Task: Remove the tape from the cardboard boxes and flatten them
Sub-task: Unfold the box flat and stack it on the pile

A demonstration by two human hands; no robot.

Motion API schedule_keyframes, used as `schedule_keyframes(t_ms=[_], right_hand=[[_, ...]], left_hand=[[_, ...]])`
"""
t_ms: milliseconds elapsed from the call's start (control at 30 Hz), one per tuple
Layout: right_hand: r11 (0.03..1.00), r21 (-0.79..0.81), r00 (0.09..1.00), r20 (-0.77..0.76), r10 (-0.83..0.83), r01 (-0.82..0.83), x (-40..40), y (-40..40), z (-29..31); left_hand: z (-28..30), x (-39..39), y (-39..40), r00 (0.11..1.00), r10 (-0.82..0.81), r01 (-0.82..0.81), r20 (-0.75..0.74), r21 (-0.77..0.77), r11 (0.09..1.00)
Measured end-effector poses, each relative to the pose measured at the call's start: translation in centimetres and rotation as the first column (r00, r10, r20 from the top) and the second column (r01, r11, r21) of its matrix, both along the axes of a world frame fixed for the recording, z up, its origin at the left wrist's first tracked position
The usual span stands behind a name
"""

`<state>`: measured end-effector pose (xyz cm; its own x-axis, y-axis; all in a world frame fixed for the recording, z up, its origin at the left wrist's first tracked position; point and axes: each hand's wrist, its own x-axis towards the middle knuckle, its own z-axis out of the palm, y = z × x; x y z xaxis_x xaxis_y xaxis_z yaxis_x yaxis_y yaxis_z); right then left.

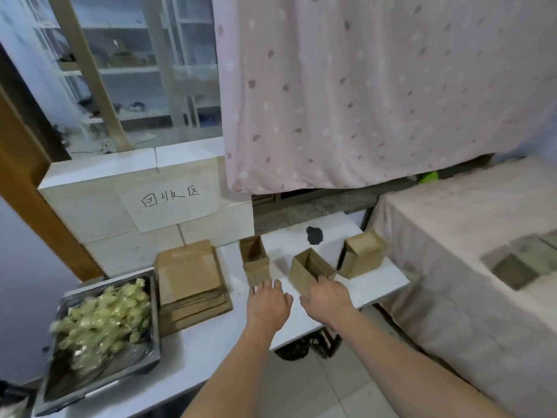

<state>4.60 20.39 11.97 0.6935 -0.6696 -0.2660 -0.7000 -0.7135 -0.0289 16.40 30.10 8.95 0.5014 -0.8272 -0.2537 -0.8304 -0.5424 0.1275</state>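
white table (pixel 211 342) by a tiled wall. left hand (pixel 267 303) and right hand (pixel 327 300), both spread and holding nothing, reach toward the middle box (pixel 310 268) just ahead; gripping it likely comes next.

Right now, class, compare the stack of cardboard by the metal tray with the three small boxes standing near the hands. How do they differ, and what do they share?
The stack of flattened cardboard lies flat in layers; the three small boxes stand upright, still holding their shape. The stack sits beside the metal tray, away from both hands; the boxes stand in a row, the middle one at the right hand. The boxes gape open on top; the stack shows no opening. Both are plain brown cardboard on the white table.
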Motion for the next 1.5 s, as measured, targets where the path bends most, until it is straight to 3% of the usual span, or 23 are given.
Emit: schedule_keyframes(t_ms=[433, 800, 1167, 1333, 1500], right_hand=[[0.993, 0.019, 0.993, 0.012, -0.114, 0.114, -12.3, -16.1, -1.0], [0.986, 0.056, 0.988, -0.008, -0.154, 0.154, -13.6, -23.5, -3.4], [0.996, 0.002, 0.986, -0.144, 0.085, -0.086, -6.6, -35.1, -4.0], [0.977, 0.123, 0.958, -0.206, 0.198, -0.175, -3.7, -38.1, -5.9], [0.952, 0.100, 0.904, -0.299, 0.307, -0.290, -1.3, -39.6, -7.8]], left_hand=[[0.1, -11.7, -15.9, 0.997, -0.078, 0.079, -0.019, 0.057, 0.995], [-1.8, -13.0, -24.2, 0.987, -0.160, 0.161, -0.019, 0.111, 0.981], [-5.4, -7.7, -34.2, 0.998, -0.019, 0.025, -0.053, 0.115, 0.993], [-7.1, -6.0, -36.4, 0.991, 0.082, -0.071, -0.107, 0.109, 0.992], [-8.7, -5.0, -37.5, 0.975, 0.154, -0.132, -0.157, 0.144, 0.981]])
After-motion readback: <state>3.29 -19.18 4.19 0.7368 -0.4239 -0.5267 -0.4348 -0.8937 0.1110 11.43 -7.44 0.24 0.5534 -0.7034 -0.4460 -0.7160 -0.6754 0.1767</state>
